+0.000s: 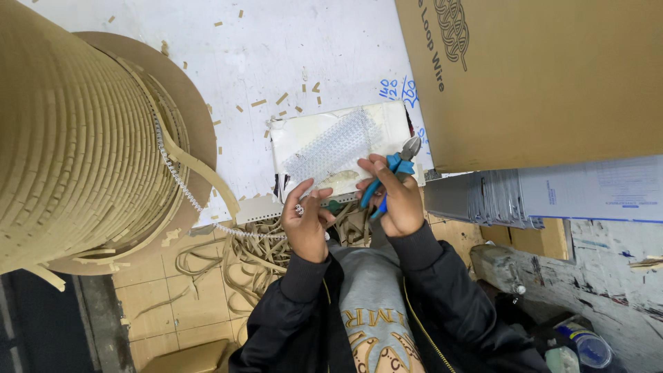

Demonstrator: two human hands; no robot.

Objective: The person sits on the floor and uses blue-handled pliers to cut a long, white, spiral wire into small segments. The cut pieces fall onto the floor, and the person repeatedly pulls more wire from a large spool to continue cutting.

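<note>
While the left hand [304, 221] pinches the wire coil [200, 204] and the right hand [394, 200] grips blue cutters [397, 169], jaws at 1 o'clock, a tug could tangle it.

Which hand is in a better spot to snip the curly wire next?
Probably the right hand: it holds the blue-handled cutters, jaws pointing up over the white tray. The left hand pinches the end of the wire coil and can steady it.
</note>
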